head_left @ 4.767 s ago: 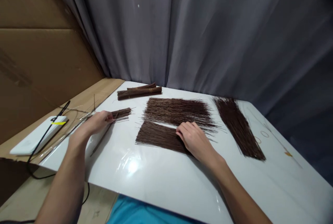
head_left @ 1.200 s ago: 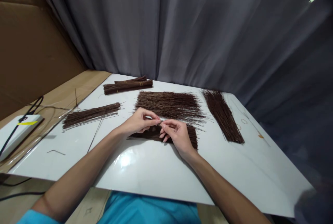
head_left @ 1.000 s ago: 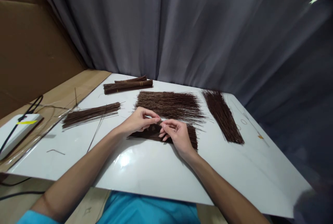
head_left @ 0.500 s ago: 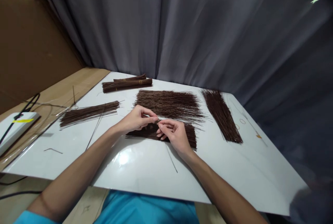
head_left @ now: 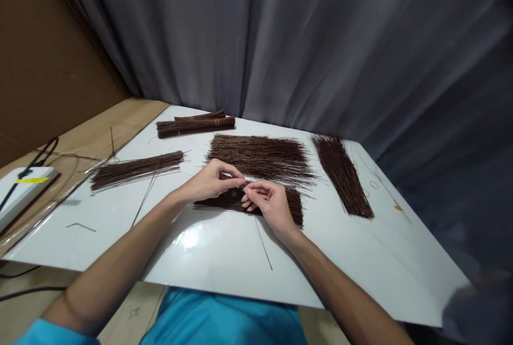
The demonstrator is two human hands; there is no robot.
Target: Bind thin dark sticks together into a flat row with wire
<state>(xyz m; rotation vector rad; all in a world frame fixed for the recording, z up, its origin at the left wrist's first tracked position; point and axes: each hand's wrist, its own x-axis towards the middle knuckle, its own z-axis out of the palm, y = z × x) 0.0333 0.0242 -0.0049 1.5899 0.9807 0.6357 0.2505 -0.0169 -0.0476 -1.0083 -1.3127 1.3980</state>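
Note:
My left hand [head_left: 214, 180] is pinched closed, thumb against index finger, above the near bundle of thin dark-brown sticks [head_left: 294, 208]. My right hand [head_left: 269, 201] meets it fingertip to fingertip, also closed in a pinch. Between the fingertips shows a small brown bit of a thin brown stick. The lower length of a thin brown stick [head_left: 263, 246] slants out from under my right hand towards the table's front; its upper part is hidden by the fingers. Just beyond my hands lies a wide spread layer of brown sticks [head_left: 260, 156].
On the white table [head_left: 360, 270] lie a loose bundle [head_left: 138, 170] at left, banded bundles [head_left: 196, 126] at the back, and another bundle [head_left: 342, 176] at right. Stray sticks [head_left: 82, 226] and rubber bands [head_left: 374, 184] are scattered about. A white box with a cable [head_left: 24, 190] stands far left.
The view has tilted slightly, so the table sits a little higher. Both hands keep the same pinch; the stick's lower end has shifted slightly nearer the front edge.

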